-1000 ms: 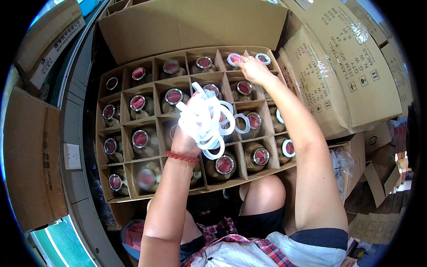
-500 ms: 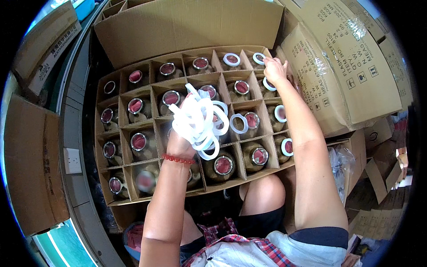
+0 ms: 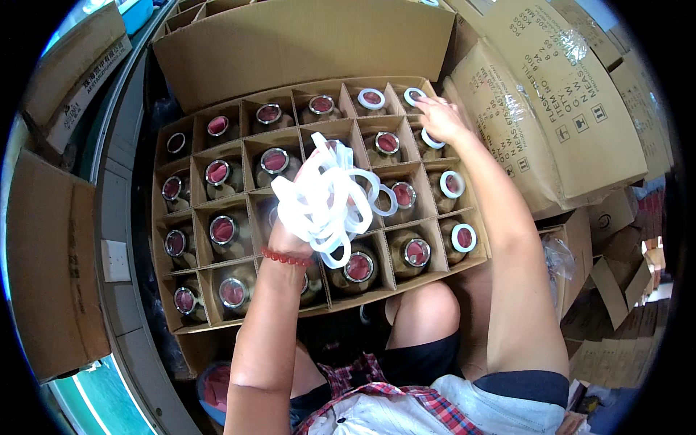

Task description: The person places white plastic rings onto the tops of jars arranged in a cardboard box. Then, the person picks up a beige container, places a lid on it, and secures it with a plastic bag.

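A cardboard carton with dividers holds glass flasks, upright, one to a compartment, with shiny silvery rims and reddish insides. My left hand, a red bead bracelet at its wrist, is closed round a loose bunch of white plastic rings above the middle of the carton. The bunch hides some flasks beneath it. My right hand reaches to the far right corner, its bent fingertips against a white ring on the corner flask's mouth. White rings also sit on the other flasks of the right column and on one beside the corner.
A raised carton flap stands along the far side, with more dividers behind it. Printed cartons are stacked at right. Grey cabinets with a wall socket stand at left. My knees are close to the near carton edge.
The carton has shifted slightly left in the view. My right fingers have drawn slightly toward the near edge of the corner ring. The dangling ring is now nearer the bunch.
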A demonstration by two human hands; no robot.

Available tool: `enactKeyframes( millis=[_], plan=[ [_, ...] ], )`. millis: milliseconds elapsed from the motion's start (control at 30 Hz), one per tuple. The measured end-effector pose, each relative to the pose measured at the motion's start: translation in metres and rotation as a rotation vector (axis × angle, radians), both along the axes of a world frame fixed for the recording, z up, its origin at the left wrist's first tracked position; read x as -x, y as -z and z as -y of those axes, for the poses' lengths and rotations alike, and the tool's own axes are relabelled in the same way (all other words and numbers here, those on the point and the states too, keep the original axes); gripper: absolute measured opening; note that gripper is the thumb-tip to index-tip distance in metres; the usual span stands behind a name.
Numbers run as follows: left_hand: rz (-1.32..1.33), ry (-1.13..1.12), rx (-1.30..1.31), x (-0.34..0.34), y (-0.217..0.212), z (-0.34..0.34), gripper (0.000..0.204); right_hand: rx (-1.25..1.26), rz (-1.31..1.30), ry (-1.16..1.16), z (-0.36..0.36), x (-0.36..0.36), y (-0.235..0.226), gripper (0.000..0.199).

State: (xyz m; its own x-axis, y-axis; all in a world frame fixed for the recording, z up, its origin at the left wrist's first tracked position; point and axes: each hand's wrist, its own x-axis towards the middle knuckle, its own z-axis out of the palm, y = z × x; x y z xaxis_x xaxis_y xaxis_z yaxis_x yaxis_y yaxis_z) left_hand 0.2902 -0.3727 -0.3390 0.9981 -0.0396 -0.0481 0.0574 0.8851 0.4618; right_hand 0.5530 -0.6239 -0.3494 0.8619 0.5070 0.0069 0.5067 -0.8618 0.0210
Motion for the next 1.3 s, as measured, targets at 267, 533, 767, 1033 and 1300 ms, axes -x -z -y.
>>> enactKeyframes(
  millis=[267,533,767,1033,1300],
  plan=[
    [-0.025,0.049,-0.198,-0.003,0.003,0.004,0.048,-0.703,-0.786,-0.336,-0.101,0.117,-0.074,0.041],
    [-0.066,-0.019,-0.12,-0.009,0.008,-0.001,0.056,-0.861,-0.346,-0.226,-0.088,0.097,-0.058,0.021],
    [-0.131,-0.134,0.008,-0.008,-0.007,-0.009,0.031,-0.171,0.055,-0.39,-0.021,0.079,0.01,0.015],
    [-0.011,-0.184,-0.034,-0.006,-0.003,-0.017,0.031,-0.154,0.049,-0.376,-0.029,0.09,0.017,0.029],
    [-0.027,-0.222,-0.028,-0.003,-0.005,-0.023,0.032,-0.197,0.0,-0.437,-0.038,0.083,0.01,0.017]
  ],
)
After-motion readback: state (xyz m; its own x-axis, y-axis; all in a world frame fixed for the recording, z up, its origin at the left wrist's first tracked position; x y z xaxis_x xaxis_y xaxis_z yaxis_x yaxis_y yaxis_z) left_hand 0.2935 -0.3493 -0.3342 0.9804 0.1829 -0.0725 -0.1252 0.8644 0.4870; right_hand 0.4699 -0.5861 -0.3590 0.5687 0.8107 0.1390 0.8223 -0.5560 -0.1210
